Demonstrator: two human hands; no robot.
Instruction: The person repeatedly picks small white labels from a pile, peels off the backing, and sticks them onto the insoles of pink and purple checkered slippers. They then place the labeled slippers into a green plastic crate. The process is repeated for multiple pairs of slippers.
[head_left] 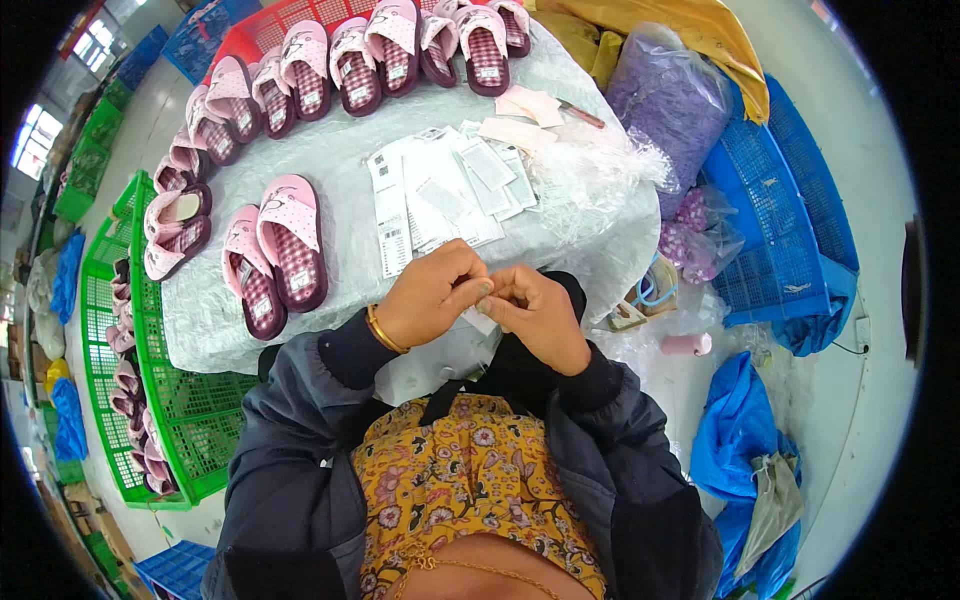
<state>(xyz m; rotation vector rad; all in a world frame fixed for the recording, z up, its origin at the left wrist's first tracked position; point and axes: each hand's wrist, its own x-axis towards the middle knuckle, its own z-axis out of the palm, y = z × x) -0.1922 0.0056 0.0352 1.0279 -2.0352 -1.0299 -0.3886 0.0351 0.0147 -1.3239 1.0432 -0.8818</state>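
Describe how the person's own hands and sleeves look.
The left hand and right hand are both ungloved. A gold-coloured bangle circles the left wrist; none shows on the right. The jacket sleeves are dark grey-blue and roomy, ending in darker, snug cuffs.

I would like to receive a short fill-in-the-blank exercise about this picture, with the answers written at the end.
1. The bracelet is on the person's ____ wrist.
2. Just below where the left hand and right hand meet, a small piece looks ____.
3. Inside the curved row, ____ slippers lie apart on the table.
4. The slipper-filled basket left of the table is ____.

Answers: left; white; two; green.
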